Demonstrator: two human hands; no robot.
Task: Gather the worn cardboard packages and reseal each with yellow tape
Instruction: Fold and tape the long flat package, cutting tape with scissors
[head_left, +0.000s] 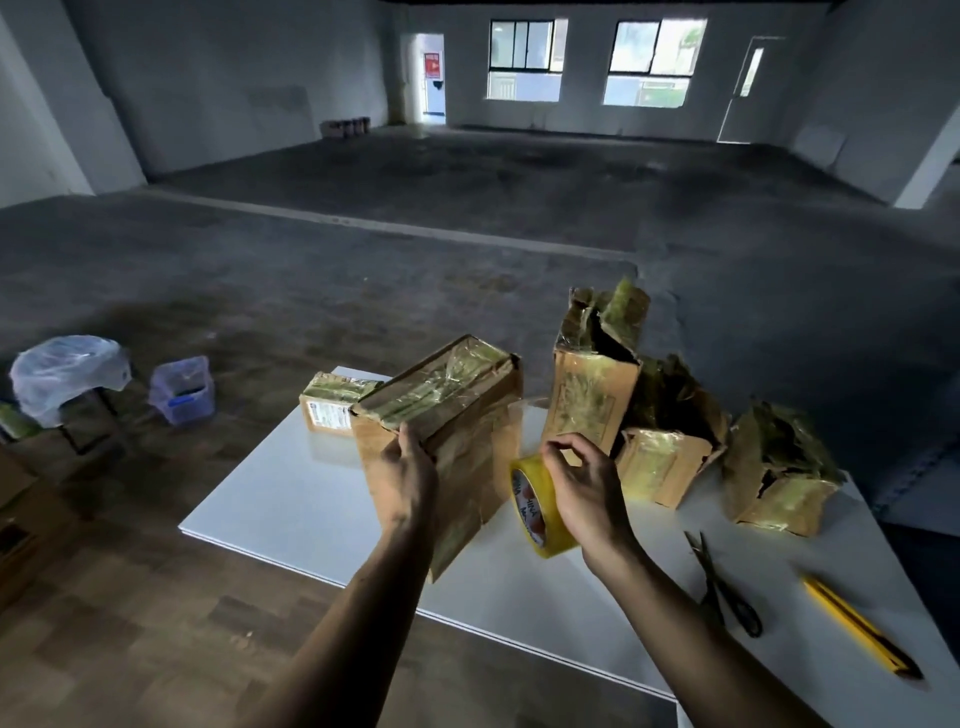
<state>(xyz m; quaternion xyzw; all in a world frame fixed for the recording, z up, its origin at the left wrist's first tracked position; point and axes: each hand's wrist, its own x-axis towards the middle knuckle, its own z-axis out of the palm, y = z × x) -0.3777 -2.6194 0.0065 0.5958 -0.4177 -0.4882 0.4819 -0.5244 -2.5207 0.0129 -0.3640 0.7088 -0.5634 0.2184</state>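
Observation:
A tall worn cardboard package (467, 415) with yellow tape over its top stands on the white table (291, 499). My left hand (408, 483) grips its near left edge. My right hand (582, 488) holds a roll of yellow tape (535, 512) just right of that package, fingers curled over the roll. A small taped package (332, 408) lies behind on the left. Three torn packages stand to the right: an upright one (592, 384), a lower one (670, 457) and another (774, 473) at the far right.
Black scissors (722, 587) and a yellow utility knife (857, 629) lie on the table at the right. On the floor to the left are a stool under a plastic bag (67, 374) and a small lined bin (182, 389). Beyond is bare floor.

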